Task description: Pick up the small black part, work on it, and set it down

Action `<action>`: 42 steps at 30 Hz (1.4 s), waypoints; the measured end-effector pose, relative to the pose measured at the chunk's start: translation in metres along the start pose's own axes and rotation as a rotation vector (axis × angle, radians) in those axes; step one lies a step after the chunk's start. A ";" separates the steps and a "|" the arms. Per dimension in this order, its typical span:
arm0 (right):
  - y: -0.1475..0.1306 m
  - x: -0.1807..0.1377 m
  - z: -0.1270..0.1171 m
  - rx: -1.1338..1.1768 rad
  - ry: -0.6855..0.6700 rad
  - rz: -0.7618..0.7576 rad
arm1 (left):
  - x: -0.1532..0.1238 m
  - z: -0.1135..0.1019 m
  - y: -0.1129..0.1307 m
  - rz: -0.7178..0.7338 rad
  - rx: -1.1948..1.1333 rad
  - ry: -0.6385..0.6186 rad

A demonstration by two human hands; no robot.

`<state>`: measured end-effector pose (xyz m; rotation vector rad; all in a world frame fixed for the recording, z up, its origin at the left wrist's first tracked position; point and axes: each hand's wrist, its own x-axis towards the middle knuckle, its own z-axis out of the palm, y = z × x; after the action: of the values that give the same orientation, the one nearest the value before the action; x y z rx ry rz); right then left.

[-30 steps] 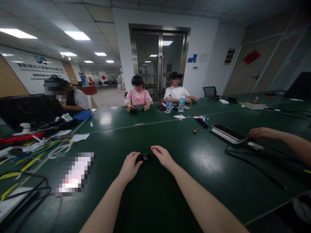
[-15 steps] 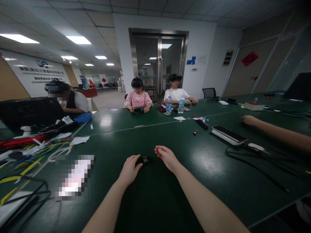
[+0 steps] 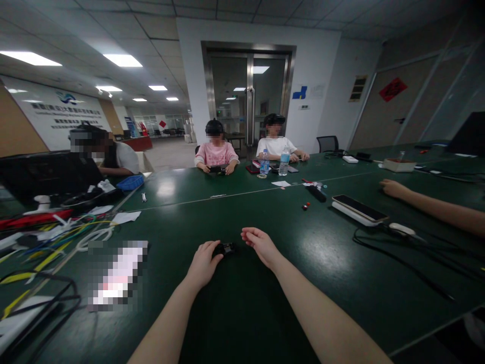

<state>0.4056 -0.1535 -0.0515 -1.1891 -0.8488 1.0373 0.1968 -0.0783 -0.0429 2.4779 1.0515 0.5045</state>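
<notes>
My left hand (image 3: 201,264) rests on the dark green table (image 3: 265,303) with its fingers curled round a small black part (image 3: 226,248), which lies on the table top. My right hand (image 3: 260,244) hovers just right of that part, a short gap away from it. Its fingers are slightly curled and its fingertips are close together; I cannot make out anything in them.
A heap of coloured cables (image 3: 49,237) and black leads (image 3: 34,303) lies at the left. A phone on a white box (image 3: 358,210), a mouse (image 3: 401,230) and a black cord (image 3: 401,260) sit at the right, where another person's arm (image 3: 435,207) reaches in. Three people sit at the far side, with water bottles (image 3: 283,162).
My right hand has drawn away from the black part, leaving a gap. The other person's arm at the right has moved further back and up. My left hand has stayed put.
</notes>
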 end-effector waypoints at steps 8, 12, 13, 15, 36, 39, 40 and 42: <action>0.004 0.003 0.001 0.017 0.010 -0.003 | 0.000 0.003 -0.002 0.036 0.029 0.021; 0.004 0.002 0.001 -0.008 -0.002 -0.007 | 0.000 0.004 -0.004 0.041 0.030 0.024; 0.003 0.002 0.001 -0.013 -0.003 -0.007 | -0.001 0.004 -0.003 0.037 0.027 0.022; 0.002 0.001 0.001 -0.023 -0.006 -0.005 | -0.001 0.002 -0.002 0.027 0.023 0.017; 0.002 0.001 0.004 -0.029 0.004 -0.009 | -0.001 0.001 -0.001 0.038 0.019 0.033; 0.003 0.001 0.003 -0.037 0.003 -0.004 | 0.000 0.001 -0.002 0.023 0.015 0.021; 0.003 0.001 0.003 -0.039 0.002 -0.003 | 0.000 0.001 -0.001 0.019 0.015 0.020; 0.002 0.000 0.002 -0.045 -0.001 -0.005 | -0.001 0.000 0.000 0.011 0.015 0.017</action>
<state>0.4030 -0.1527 -0.0532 -1.2232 -0.8799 1.0194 0.1963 -0.0789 -0.0430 2.4973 1.0526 0.5241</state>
